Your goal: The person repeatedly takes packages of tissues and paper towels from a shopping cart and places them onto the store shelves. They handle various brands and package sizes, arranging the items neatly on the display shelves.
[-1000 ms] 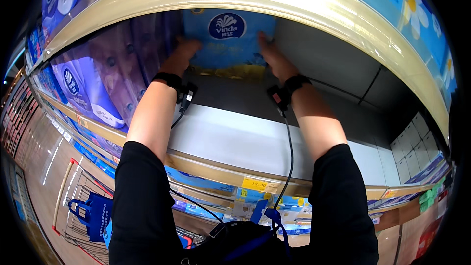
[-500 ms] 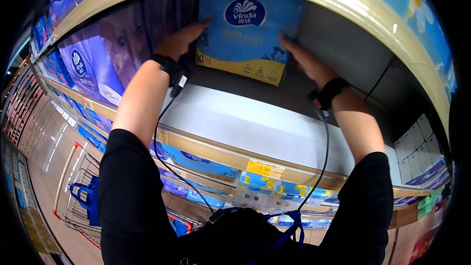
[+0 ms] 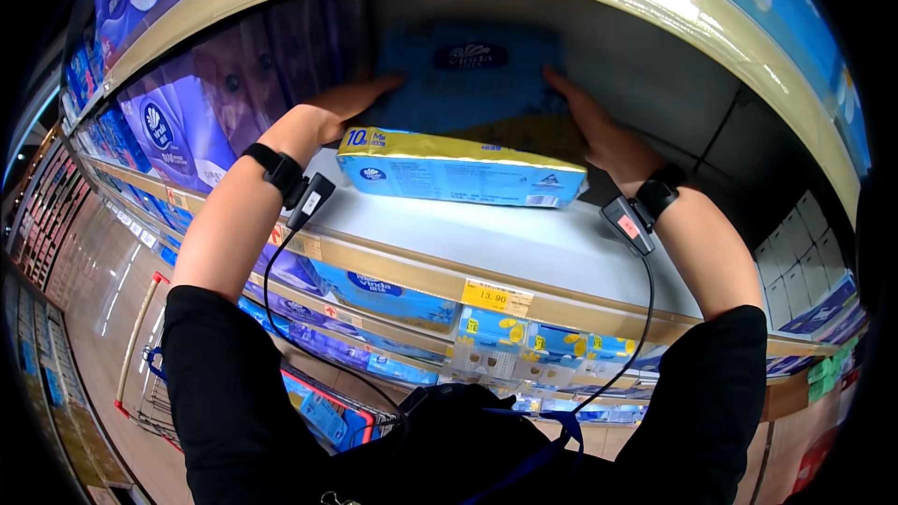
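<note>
Here, a shiny blue pack, yellow-banded with a dark oval emblem, its upper face shadowed, tilts above the shelf behind its front edge, clasped at opposite sides between left hand and right hand.

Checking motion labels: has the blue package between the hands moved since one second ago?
Yes: the blue package has moved outward, nearer the shelf's front rail.

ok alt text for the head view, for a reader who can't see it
A person's left hand and right hand hold a tilted blue-and-yellow package between them at a white shelf. Purple packages stand to its left.
</note>
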Available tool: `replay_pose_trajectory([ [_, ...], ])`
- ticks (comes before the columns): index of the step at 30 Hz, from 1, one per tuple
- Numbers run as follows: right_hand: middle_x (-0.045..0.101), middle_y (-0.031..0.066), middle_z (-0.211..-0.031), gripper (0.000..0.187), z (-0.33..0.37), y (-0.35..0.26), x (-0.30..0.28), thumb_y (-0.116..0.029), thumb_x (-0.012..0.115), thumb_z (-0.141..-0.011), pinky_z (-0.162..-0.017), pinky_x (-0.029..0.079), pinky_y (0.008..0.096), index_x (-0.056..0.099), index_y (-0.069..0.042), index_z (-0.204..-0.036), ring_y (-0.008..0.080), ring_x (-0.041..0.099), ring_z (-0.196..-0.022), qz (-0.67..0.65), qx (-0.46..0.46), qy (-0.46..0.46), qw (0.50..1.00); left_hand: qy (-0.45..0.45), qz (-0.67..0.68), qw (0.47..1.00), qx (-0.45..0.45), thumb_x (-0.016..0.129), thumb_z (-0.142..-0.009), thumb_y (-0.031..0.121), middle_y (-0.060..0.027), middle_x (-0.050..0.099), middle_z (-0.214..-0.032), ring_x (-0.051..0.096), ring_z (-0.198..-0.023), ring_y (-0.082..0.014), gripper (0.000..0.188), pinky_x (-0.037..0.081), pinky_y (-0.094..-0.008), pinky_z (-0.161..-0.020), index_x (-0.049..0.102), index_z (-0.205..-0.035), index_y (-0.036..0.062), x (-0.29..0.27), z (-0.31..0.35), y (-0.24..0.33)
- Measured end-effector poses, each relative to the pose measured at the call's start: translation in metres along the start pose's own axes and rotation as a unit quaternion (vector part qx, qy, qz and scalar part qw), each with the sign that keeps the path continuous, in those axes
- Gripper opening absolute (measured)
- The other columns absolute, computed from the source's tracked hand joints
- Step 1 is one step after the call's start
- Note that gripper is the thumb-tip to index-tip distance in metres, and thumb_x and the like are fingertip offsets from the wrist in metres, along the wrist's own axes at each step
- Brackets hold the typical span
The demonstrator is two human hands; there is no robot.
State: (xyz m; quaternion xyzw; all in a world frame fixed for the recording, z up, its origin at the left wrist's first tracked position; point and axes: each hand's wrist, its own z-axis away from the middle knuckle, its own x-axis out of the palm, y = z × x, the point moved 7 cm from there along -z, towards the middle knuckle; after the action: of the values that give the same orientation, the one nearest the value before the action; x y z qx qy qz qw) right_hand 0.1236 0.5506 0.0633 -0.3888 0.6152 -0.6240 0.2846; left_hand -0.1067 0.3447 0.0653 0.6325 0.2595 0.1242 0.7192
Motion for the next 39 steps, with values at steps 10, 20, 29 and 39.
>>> replay_pose_trajectory([
  [10,0.063,0.0183,-0.118,0.048,0.078,-0.028,0.026,-0.036,0.058,-0.102,-0.078,0.061,0.0345,0.053,-0.007,-0.139,0.0216,0.07,-0.095,0.005,-0.056,0.015,0.998,-0.006,0.057,0.998,0.025,0.06,-0.098,0.031,-0.014,0.073,-0.098,0.071,-0.079,-0.0177,0.036,0.058,-0.0305,-0.076,0.068,-0.104,-0.0036,-0.016,0.093,0.016],
  [20,0.063,0.0179,-0.13,0.068,0.191,0.002,0.175,-0.054,0.059,-0.096,-0.1,0.051,0.0377,0.053,0.0,-0.136,0.0248,0.063,-0.118,-0.023,0.066,-0.131,0.989,0.205,-0.013,0.971,0.123,0.077,-0.085,0.035,-0.0128,0.061,-0.103,0.065,-0.093,-0.0181,0.062,0.054,-0.0262,-0.077,0.047,-0.124,-0.0043,-0.065,0.305,-0.006],
  [29,0.061,0.018,-0.135,0.068,0.268,0.078,0.306,-0.051,0.057,-0.098,-0.103,0.048,0.0328,0.048,0.003,-0.141,0.0222,0.064,-0.118,0.028,0.128,-0.275,0.952,0.334,-0.022,0.94,0.061,0.074,-0.089,0.036,-0.0177,0.054,-0.126,0.059,-0.112,-0.0234,0.075,0.05,-0.0307,-0.095,0.035,-0.141,-0.0002,-0.088,0.508,-0.095],
  [39,0.064,0.0099,-0.128,0.055,0.278,0.248,0.443,-0.036,0.064,-0.099,-0.095,0.05,0.0302,0.052,0.0,-0.138,0.0179,0.064,-0.112,0.029,0.191,-0.445,0.874,0.479,0.071,0.87,-0.093,0.074,-0.086,0.028,-0.0188,0.051,-0.124,0.054,-0.117,-0.0244,0.073,0.046,-0.0359,-0.103,0.031,-0.135,-0.0034,-0.071,0.66,-0.282],
])
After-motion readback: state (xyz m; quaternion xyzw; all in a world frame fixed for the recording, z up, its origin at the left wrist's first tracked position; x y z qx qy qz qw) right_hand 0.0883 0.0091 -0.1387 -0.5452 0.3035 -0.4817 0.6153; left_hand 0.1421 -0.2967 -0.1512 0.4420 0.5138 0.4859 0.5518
